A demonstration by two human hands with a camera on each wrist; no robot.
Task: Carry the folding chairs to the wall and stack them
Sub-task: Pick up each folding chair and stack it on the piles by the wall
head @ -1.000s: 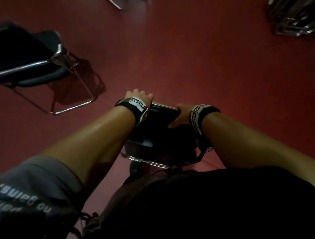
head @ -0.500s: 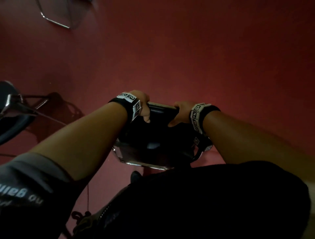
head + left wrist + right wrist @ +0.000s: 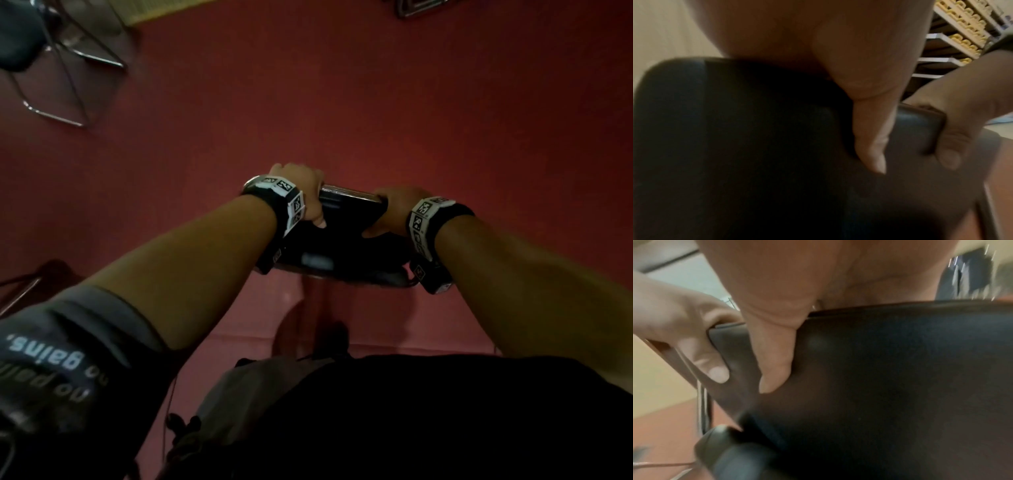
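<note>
Now, here is each thing, from close by to far off.

Left hand: the left hand (image 3: pixel 303 192) is curled over the top edge of the folded chair (image 3: pixel 342 240), with the thumb (image 3: pixel 871 133) pressed flat on the dark pad.

Right hand: the right hand (image 3: pixel 394 212) grips the same top edge, just beside the left one; its thumb (image 3: pixel 774 360) lies on the pad too.

Where the chair is: it hangs in front of the person's body, held up off the red floor (image 3: pixel 376 102), between both arms. It looks closed up flat.

How it will feel: I think it is a bit heavy, since the shiny bar (image 3: pixel 346 192) at the top looks like metal. The frame is hard and will not bend. The pad is soft and smooth, so fingers could slip on it.

Best place to hold: I would hold the top bar with both hands, as now. The bar is stiff and fingers can wrap all the way round it.

Watch out: a folded chair might swing open or bump the legs while walking.

Farther off: another chair (image 3: pixel 41 51) stands open at the far left. More shiny metal (image 3: pixel 421 7) shows at the far top edge, too cut off to name.

Shelves: racks (image 3: pixel 962 40) with pale yellow things show in the left wrist view.
</note>
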